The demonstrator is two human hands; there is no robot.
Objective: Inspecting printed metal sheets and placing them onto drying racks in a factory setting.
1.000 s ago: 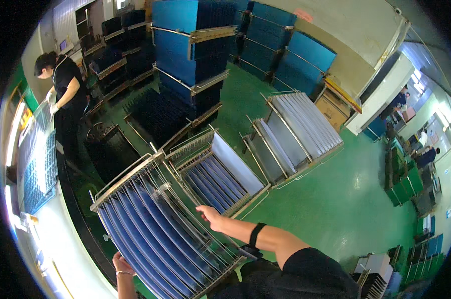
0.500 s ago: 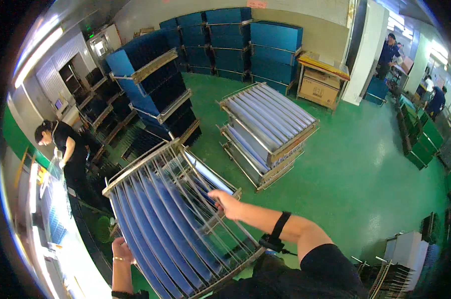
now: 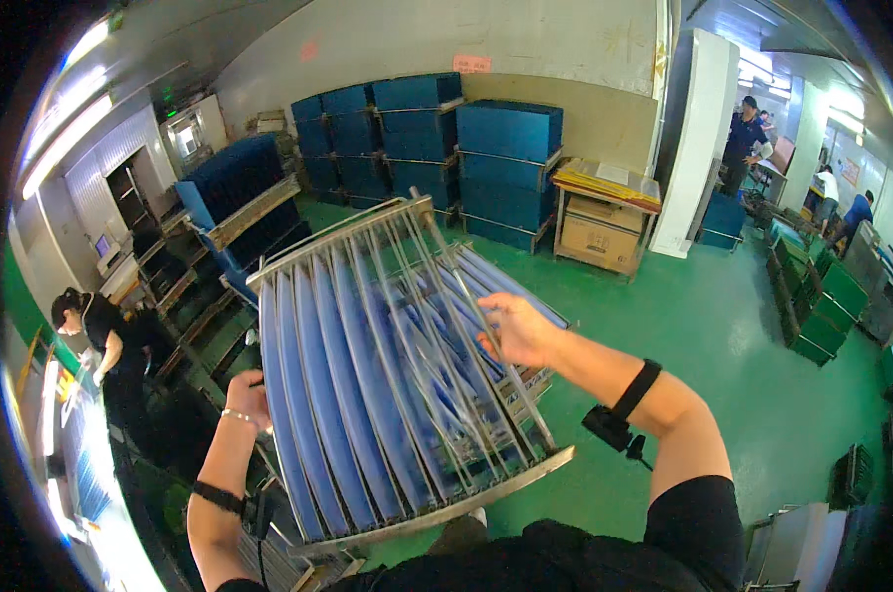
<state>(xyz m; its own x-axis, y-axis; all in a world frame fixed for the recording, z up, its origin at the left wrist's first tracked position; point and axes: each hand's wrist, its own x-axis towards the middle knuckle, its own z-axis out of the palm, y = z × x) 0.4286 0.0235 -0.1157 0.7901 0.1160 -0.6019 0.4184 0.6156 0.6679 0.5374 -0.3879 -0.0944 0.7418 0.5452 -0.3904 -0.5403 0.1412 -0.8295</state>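
Observation:
A metal rack (image 3: 466,511) hangs in front of me, tilted, with both my hands at its sides. Long blue panels (image 3: 323,414) stand in slots along its left part, while bare rods fill the right part. At the left edge my left hand (image 3: 250,401) is closed round the side of the rack. My right hand (image 3: 521,332) has its fingers hooked round a rod on the right. Behind the rack, partly hidden by it, is another rack of pale blue panels (image 3: 510,281).
Stacked racks of dark blue panels (image 3: 510,163) line the back wall, and another stack (image 3: 234,187) stands at left. A wooden table with a carton (image 3: 599,242) is at the back. A person (image 3: 111,340) works at a lit bench on the left. Green crates (image 3: 816,296) stand at right.
The rack has risen and shifted right with both hands on it, and now covers much of the rack behind. My view has tilted up.

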